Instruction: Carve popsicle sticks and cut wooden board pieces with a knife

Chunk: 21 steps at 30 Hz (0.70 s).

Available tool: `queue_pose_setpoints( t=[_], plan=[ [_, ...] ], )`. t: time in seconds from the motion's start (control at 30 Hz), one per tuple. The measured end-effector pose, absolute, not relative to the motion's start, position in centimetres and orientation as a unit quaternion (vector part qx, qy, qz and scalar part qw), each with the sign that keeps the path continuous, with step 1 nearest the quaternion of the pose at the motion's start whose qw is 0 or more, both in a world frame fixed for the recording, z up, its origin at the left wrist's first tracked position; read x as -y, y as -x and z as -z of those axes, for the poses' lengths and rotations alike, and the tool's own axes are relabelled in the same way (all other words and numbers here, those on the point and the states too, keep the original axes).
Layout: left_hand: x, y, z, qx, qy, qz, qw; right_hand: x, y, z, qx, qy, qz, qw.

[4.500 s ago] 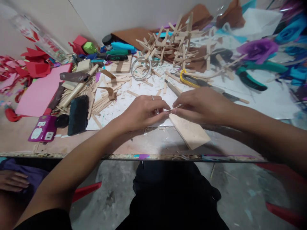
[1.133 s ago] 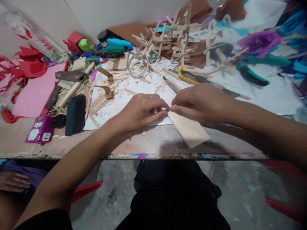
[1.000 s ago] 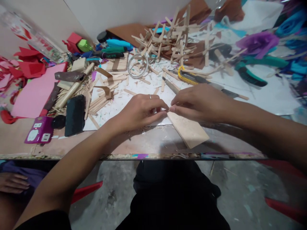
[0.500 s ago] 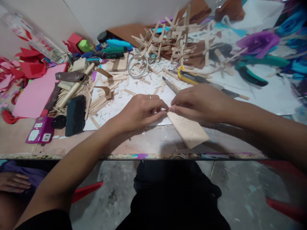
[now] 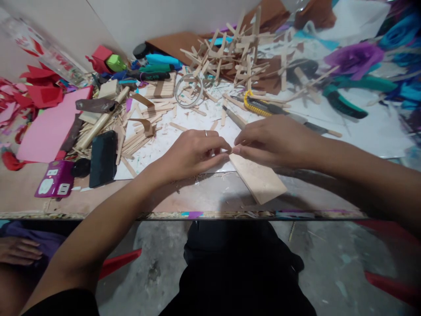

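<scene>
My left hand point(image 5: 200, 151), with a ring on one finger, is closed in a pinch near the far end of a small flat wooden board point(image 5: 258, 177). Opposite it, my right hand point(image 5: 274, 140) is also pinched, its fingertips almost meeting the left ones over the board's far corner. What lies between the fingertips is too small to make out. The board slants across the edge of a white sheet point(image 5: 158, 158) toward the table's front edge. A slim grey-handled tool point(image 5: 234, 117) lies just beyond my right fingers, beside a yellow-and-black cutter point(image 5: 263, 106).
Loose craft sticks point(image 5: 140, 140), a phone point(image 5: 103, 158) and a purple box point(image 5: 55, 177) lie to the left. A tape roll point(image 5: 189, 91) and tangled stick pieces point(image 5: 230, 57) are behind. Green-handled pliers point(image 5: 348, 98) rest at right. Another person's hand point(image 5: 19, 251) shows at lower left.
</scene>
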<state>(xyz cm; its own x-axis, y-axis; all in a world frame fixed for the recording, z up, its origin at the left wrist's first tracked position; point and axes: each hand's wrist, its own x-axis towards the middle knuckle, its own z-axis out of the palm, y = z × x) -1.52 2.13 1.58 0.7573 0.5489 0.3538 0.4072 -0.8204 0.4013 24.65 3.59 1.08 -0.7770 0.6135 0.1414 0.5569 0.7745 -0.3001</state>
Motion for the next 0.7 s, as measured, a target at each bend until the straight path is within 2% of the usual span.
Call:
queue_pose_setpoints(
  t=[0.7],
  plan=[
    [-2.23, 1.54, -1.69, -0.261, -0.927, -0.224, 0.148, -3.60, -24.61, -1.20, 0.936, 0.312, -0.121, 0.111]
  ],
)
